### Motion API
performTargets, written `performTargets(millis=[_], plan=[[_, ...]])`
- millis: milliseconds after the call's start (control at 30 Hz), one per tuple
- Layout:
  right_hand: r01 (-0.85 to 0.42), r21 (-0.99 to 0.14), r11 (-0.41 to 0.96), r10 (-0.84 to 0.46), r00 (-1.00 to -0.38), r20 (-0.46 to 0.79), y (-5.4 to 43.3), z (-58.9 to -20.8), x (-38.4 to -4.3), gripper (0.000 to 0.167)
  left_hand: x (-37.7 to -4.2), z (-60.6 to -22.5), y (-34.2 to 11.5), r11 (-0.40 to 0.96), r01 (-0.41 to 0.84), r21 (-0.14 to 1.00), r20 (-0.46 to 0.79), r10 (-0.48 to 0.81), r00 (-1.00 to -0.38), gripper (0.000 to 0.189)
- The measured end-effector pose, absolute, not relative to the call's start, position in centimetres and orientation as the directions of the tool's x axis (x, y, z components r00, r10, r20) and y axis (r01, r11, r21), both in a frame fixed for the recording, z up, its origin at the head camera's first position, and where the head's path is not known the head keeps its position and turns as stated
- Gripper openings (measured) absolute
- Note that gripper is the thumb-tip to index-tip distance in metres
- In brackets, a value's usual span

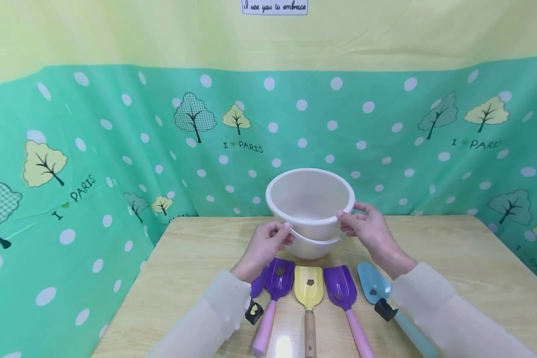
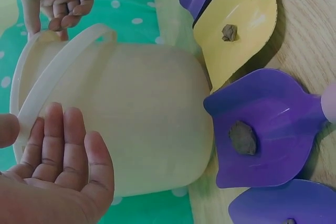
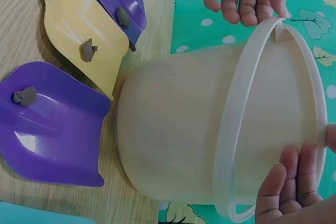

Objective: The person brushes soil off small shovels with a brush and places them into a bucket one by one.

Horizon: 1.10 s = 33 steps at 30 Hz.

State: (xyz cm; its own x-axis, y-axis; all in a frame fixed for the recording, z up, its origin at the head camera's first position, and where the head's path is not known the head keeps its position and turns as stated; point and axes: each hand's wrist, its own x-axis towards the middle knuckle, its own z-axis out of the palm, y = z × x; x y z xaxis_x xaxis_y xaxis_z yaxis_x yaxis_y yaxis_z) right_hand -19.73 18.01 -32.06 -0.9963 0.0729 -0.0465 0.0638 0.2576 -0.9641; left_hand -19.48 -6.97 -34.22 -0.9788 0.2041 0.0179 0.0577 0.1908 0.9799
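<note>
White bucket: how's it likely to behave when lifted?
The white bucket is probably stiff: its rim looks evenly round while held. It may be light for its size: hollow, seemingly plastic. The handle could swing: it hangs below the rim.

L arm (image 1: 206, 320) & R arm (image 1: 452, 311) out fwd; L fingers (image 2: 74, 135) & R fingers (image 3: 307, 171) bent, gripping.

Wood-grain table (image 1: 197, 268), white bucket (image 1: 311, 247), five coloured scoops (image 1: 309, 293)
</note>
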Motion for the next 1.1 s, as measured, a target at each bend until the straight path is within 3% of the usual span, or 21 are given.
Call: performTargets(millis=[300,833,1100], plan=[[0.038,-0.956,0.292,0.056,-0.998,-0.023,18.7,-32.4,-18.6,0.081,-18.7,-34.5,-7.3,0.211,0.086,0.974,0.052,0.164,-0.985,0.032],[-0.047,-0.900,0.433,0.019,-0.998,0.061,21.1,-32.4,-16.5,0.077,-18.3,-33.8,-10.0,0.479,0.254,0.840,0.206,0.151,-0.967,0.017],[-0.025,-0.836,0.548,0.006,-0.999,0.034,22.6,-33.0,-14.8,0.078,-17.6,-34.3,-11.4,0.541,0.258,0.800,0.197,0.169,-0.966,0.015]])
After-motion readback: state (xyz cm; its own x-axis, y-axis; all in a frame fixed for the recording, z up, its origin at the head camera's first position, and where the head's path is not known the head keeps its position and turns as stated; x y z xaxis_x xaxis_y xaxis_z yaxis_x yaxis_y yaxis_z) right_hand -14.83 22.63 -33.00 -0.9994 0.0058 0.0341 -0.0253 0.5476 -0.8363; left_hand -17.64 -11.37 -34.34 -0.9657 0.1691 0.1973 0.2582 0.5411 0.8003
